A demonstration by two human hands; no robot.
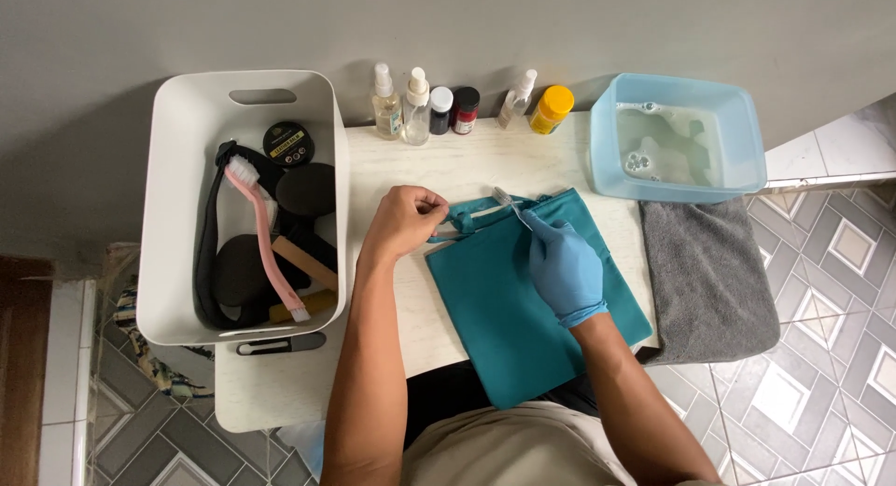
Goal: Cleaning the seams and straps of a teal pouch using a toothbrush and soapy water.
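A teal fabric pouch (pixel 509 304) lies on the white tabletop (pixel 467 164), hanging partly over the near edge. My left hand (pixel 406 220), bare, pinches the pouch's drawstring at its top left corner. My right hand (pixel 563 267) wears a blue glove and holds a small clear toothbrush (pixel 509 202), its bristled head resting on the pouch's top edge near the drawstring.
A white bin (pixel 177 206) at the left holds a pink brush (pixel 266 239), dark sponges and a round tin. Several small bottles (pixel 415 108) and a yellow-capped jar (pixel 551 108) line the wall. A blue water tub (pixel 677 136) and grey towel (pixel 709 281) sit at right.
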